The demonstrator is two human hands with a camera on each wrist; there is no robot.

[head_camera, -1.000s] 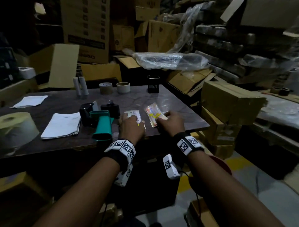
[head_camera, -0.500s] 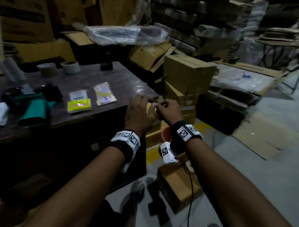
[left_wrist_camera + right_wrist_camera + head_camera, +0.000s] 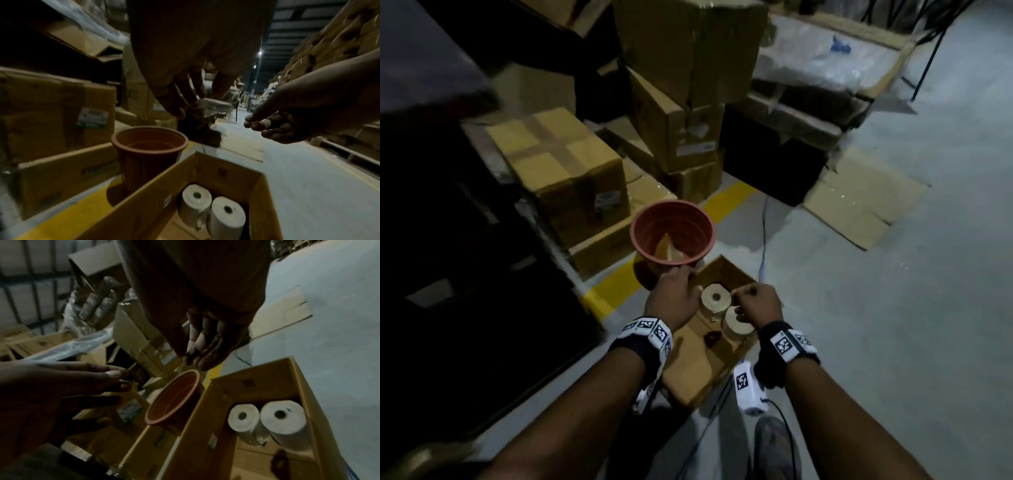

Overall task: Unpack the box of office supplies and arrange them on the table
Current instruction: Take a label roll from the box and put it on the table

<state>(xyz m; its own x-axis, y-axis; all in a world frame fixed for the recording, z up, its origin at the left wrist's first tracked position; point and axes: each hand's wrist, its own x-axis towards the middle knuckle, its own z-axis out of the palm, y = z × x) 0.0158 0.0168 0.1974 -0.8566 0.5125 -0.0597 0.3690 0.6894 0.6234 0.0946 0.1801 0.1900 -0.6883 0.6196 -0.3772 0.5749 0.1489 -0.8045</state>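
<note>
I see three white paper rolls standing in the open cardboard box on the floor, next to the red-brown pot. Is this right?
Not quite: the open cardboard box holds two white paper rolls, not three, as the left wrist view shows. They do stand upright, and the red-brown pot is beside the box.

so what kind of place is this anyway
Most likely a warehouse or stockroom: stacked brown cardboard cartons, a painted yellow floor line on bare concrete, and a long aisle with overhead lights.
</note>
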